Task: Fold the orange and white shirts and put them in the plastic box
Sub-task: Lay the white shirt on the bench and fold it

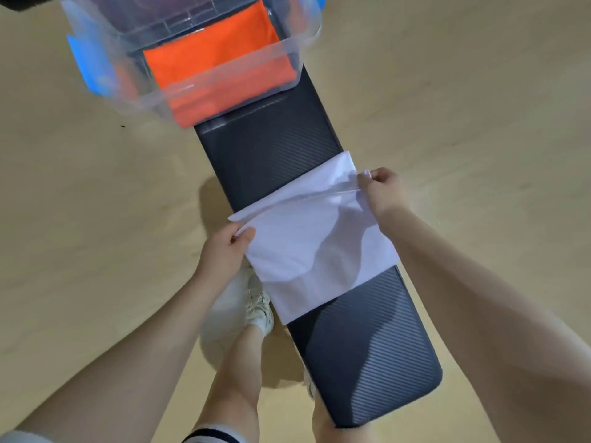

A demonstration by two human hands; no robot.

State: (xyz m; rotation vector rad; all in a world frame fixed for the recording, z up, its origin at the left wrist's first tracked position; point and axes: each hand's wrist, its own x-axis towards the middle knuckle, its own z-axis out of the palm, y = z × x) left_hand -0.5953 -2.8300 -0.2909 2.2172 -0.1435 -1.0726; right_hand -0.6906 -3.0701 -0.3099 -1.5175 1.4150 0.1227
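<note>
Both hands grip the white shirt (319, 244) at mid-frame: the left hand (224, 251) pinches its left corner between thumb and curled fingers, and the right hand (385, 190) pinches its upper right edge, lifting a fold of cloth off the layer beneath. The shirt lies partly folded across the middle of the dark ribbed counter (367, 346), which runs from the lower right of the frame up toward the top centre; the cloth's left side overhangs the counter's edge. Below the left hand, a white shoe (259, 308) stands on the pale wooden floor (80, 203) just beside the counter. Farther up, at the top of the frame, the clear plastic box (198, 75) sits on the counter's far end, with the orange shirt (220, 68) lying folded flat inside it. Blue handles (89, 65) show on the box's left side.
</note>
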